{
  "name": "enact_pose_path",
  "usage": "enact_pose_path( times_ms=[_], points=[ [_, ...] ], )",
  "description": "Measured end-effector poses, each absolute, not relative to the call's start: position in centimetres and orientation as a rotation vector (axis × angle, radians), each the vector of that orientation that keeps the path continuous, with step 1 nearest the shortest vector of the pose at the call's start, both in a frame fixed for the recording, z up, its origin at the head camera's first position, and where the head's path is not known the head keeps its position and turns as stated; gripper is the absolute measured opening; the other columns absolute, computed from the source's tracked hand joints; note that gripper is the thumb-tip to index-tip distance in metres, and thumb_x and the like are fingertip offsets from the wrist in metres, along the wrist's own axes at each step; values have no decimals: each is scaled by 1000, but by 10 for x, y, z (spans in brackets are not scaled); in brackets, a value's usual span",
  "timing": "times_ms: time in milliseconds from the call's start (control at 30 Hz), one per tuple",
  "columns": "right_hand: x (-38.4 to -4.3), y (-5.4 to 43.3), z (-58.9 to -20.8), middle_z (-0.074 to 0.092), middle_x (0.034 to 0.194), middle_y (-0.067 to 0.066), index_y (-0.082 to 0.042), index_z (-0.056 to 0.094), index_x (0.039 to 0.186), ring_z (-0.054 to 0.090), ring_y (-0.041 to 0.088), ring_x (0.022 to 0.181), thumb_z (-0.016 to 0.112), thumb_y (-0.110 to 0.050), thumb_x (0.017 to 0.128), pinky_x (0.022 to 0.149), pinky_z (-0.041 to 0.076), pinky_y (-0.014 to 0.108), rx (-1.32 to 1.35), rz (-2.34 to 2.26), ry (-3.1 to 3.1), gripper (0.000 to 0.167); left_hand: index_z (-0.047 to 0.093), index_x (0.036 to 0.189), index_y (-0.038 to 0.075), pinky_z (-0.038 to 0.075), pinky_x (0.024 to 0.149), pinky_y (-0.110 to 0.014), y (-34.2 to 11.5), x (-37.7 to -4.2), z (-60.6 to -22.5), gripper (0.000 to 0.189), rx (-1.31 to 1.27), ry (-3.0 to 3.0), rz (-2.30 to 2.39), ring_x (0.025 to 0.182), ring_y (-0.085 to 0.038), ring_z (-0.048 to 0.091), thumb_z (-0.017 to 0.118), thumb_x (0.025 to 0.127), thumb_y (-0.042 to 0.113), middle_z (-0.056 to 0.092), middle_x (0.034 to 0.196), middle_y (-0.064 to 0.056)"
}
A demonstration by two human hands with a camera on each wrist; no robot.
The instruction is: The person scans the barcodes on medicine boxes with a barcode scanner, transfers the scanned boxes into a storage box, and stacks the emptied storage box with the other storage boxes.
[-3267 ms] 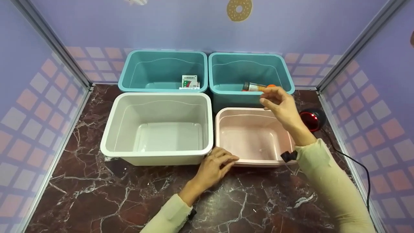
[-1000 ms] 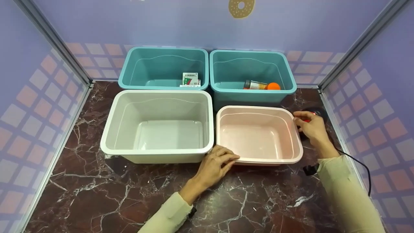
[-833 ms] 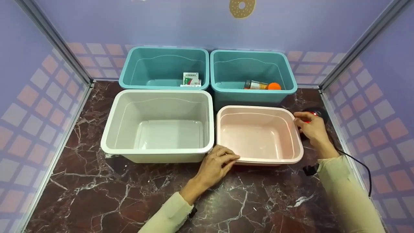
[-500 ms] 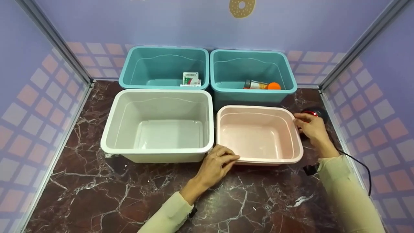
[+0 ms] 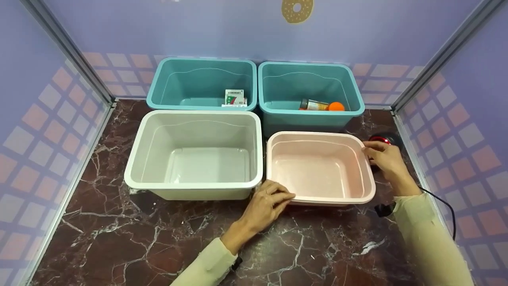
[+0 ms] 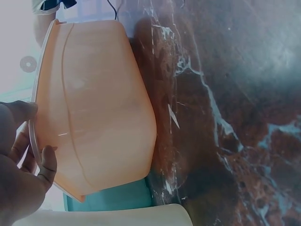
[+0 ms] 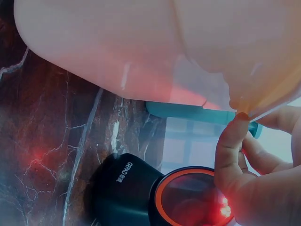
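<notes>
A pink plastic bin (image 5: 317,135) stands at the front right of the table. My left hand (image 5: 261,206) grips the front left part of its rim, pinching it between thumb and fingers. At the bin's right back corner, the rim is pinched by my right hand (image 5: 389,161). The left wrist view shows the bin's outer wall (image 6: 103,103) from the side, with the thumb (image 6: 48,165) against it under the rim. In the right wrist view, thumb and fingertips meet at the rim, beside a black device (image 7: 127,197) with a round, red-lit face.
Left of the pink bin is a larger white bin (image 5: 194,186). Behind stand two teal bins: the left one (image 5: 206,59) holds small boxes (image 5: 235,97), the right one (image 5: 307,122) a bottle (image 5: 317,105) and an orange-capped item (image 5: 336,106). A black cable (image 5: 442,201) runs along the right.
My right hand came down from over the right teal bin to the pink bin's rim. Lately the pink bin has shifted slightly right and toward me, both hands on it.
</notes>
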State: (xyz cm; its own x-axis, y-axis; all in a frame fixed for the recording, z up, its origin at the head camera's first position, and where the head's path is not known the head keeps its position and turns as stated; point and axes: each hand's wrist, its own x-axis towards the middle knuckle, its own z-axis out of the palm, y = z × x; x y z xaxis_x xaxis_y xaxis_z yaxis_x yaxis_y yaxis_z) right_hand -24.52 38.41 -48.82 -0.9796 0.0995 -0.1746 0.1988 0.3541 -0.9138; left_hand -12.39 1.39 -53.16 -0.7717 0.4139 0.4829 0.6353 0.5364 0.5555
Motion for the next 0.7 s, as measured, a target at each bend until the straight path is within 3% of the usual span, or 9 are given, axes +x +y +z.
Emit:
enact_pose_path(
  times_ms=[200, 433, 700],
  points=[
    [-239, 385, -476, 69, 81, -11, 9, 57, 125, 62, 2, 68, 61, -7, 96, 59, 55, 16, 285, -1897, 2383, 34, 77, 110, 20, 46, 99, -34, 13, -120, -521, 22, -893, -2477, -1055, 107, -14, 57, 74, 88, 16, 69, 108, 4],
    [-234, 385, -455, 69, 78, -8, -9, 67, 107, 61, 4, 63, 66, -9, 94, 53, 52, 17, 292, -1984, 2331, 14, 77, 109, 19, 48, 96, -30, 13, -117, -502, 22, -919, -2385, -1061, 105, -14, 57, 75, 88, 15, 69, 105, 4],
    [-228, 384, -424, 66, 75, -3, -9, 71, 105, 55, 5, 52, 69, -8, 93, 45, 49, 18, 248, -2160, 2156, 13, 77, 109, 16, 50, 95, -25, 9, -116, -473, 19, -958, -2279, -1061, 105, -15, 57, 71, 91, 16, 69, 106, 2]
  ],
)
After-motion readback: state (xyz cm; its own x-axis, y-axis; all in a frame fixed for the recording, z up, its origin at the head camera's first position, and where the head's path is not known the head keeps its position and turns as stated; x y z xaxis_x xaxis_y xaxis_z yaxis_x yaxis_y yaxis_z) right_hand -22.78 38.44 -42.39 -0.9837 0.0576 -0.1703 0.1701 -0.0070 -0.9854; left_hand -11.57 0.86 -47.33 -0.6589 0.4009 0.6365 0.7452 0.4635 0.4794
